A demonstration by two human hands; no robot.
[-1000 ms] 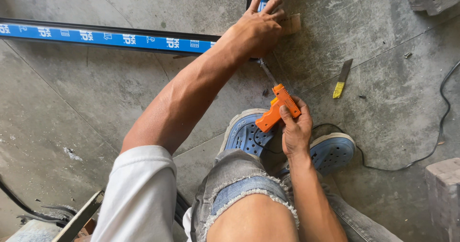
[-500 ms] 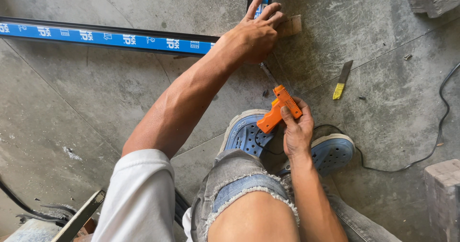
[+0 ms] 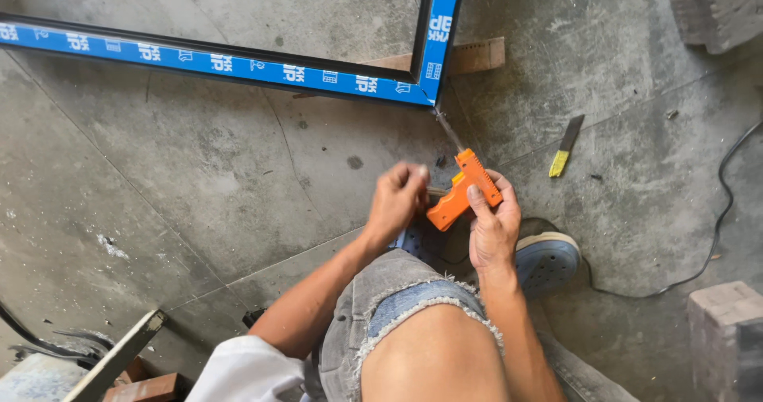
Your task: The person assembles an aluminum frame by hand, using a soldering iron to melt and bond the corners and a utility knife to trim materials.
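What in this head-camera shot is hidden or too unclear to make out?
- Grip of the orange plastic tool: covered by the right hand.
- What the left hand pinches: hidden behind its fingers.
- Left blue perforated shoe: mostly hidden under the hands and knee.
- Blue-taped dark frame: cut off by the top and left edges.
- Black cable: leaves the right edge.

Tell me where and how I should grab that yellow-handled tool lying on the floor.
Grip the yellow-handled tool by its yellow handle end, the end nearer the person, coming from above with fingers across its narrow width. It lies flat on the concrete floor, dark blade pointing away, apart from the right hand and the orange tool, so nothing blocks it.
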